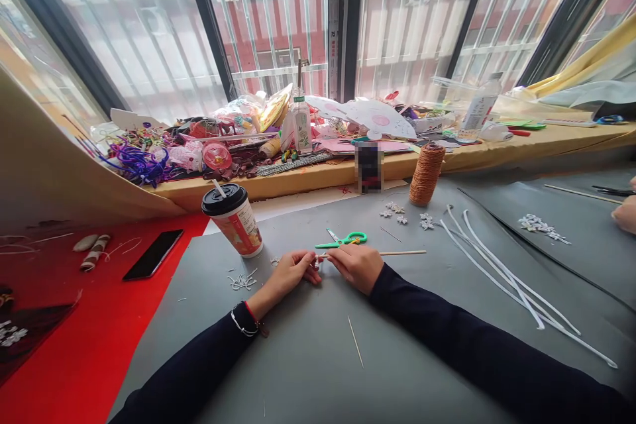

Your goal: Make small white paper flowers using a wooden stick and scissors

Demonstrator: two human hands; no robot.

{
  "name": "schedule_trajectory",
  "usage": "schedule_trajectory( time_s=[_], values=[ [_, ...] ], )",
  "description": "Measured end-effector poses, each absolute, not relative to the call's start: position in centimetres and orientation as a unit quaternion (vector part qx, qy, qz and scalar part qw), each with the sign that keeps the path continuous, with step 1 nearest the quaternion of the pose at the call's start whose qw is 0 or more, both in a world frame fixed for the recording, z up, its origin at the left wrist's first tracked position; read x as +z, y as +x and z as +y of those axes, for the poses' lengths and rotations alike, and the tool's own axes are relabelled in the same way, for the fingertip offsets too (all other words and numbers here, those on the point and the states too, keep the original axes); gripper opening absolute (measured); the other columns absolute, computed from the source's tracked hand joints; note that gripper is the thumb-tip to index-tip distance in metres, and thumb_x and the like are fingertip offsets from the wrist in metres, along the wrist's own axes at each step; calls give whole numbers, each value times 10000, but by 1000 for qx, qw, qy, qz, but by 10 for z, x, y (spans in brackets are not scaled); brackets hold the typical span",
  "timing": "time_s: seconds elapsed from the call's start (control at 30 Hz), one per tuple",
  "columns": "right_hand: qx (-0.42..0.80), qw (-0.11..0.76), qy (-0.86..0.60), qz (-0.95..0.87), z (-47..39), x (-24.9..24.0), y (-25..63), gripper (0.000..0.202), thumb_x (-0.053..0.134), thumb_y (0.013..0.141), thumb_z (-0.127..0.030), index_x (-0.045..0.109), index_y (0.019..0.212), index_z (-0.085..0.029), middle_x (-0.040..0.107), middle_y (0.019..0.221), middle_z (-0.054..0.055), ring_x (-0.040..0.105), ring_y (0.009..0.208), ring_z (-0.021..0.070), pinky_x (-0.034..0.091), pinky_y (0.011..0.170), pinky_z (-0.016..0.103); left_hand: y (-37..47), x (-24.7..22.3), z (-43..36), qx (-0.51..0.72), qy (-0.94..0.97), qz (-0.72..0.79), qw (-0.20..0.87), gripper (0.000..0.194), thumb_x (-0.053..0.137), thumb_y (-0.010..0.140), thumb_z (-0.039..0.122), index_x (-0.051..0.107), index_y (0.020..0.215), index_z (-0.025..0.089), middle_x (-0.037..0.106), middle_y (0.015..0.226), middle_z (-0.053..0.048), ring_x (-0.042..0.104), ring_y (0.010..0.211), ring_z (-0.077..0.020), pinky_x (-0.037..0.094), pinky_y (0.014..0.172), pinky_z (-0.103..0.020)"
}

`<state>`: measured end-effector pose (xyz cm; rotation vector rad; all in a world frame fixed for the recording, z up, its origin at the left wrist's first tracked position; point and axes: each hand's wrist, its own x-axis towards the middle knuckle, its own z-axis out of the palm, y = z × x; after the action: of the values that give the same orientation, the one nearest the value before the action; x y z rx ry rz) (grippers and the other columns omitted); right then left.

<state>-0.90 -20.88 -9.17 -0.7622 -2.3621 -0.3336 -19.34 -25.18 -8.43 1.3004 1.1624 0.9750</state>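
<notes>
My right hand [356, 266] is closed round a thin wooden stick [405, 252], whose bare end points right. My left hand [292, 273] pinches a small white piece [317, 263] at the stick's other end, and the fingertips of both hands nearly meet. Just behind them lie green-handled scissors [348, 239]. White cord scraps [242, 280] lie to the left of my left hand. A thin needle-like rod [355, 341] rests on the grey table in front of my hands.
A lidded paper cup [233, 220] stands at left, a black phone [153, 254] beyond it. Orange twine [427, 174] stands behind. White cords [507, 271] and small white knotted pieces [541, 227] lie right, near another person's hand [625, 214]. Craft materials crowd the windowsill [298, 175].
</notes>
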Motion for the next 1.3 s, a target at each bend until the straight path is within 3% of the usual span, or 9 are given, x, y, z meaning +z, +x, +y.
schedule_trajectory(
  time_s=[0.23,0.53,0.7,0.83,1.07,1.3],
  values=[
    [-120,309,-292,-897,-212,-93,-9,233,391,884,-291,612,902,-218,611,690,4,533,650,103,278,589,245,-197,-83,-255,393,605,496,483,379,490,770,479,588,785,113,560,503,3,522,420,-92,419,450,-200],
    [-99,317,-280,-901,-212,-94,-9,227,397,879,-284,605,932,-210,605,746,13,532,685,113,310,624,241,-197,-81,-258,385,650,505,417,343,474,787,441,605,799,125,483,482,39,419,423,-70,351,449,-189],
    [-109,310,-270,-905,-213,-93,-9,219,396,876,-246,603,934,-205,576,735,21,518,677,115,316,626,244,-196,-81,-260,396,695,530,281,280,491,784,393,625,781,147,600,690,-20,501,586,-112,384,545,-210],
    [-118,318,-262,-904,-213,-94,-8,213,402,876,-243,610,888,-197,567,718,22,511,671,114,317,629,244,-195,-81,-262,378,708,536,263,277,474,798,386,633,820,161,593,610,-10,503,531,-119,379,524,-221],
    [-129,317,-276,-898,-213,-93,-8,225,392,881,-254,608,912,-198,569,726,21,504,669,116,314,629,244,-194,-80,-263,381,715,540,226,297,436,827,376,646,899,180,631,759,-40,556,655,-141,400,593,-232],
    [-119,319,-255,-905,-214,-93,-8,214,404,873,-240,612,904,-200,566,723,22,507,676,113,327,635,229,-193,-78,-264,380,728,535,199,205,483,805,313,633,804,173,593,684,-23,504,606,-128,369,564,-230]
  ],
)
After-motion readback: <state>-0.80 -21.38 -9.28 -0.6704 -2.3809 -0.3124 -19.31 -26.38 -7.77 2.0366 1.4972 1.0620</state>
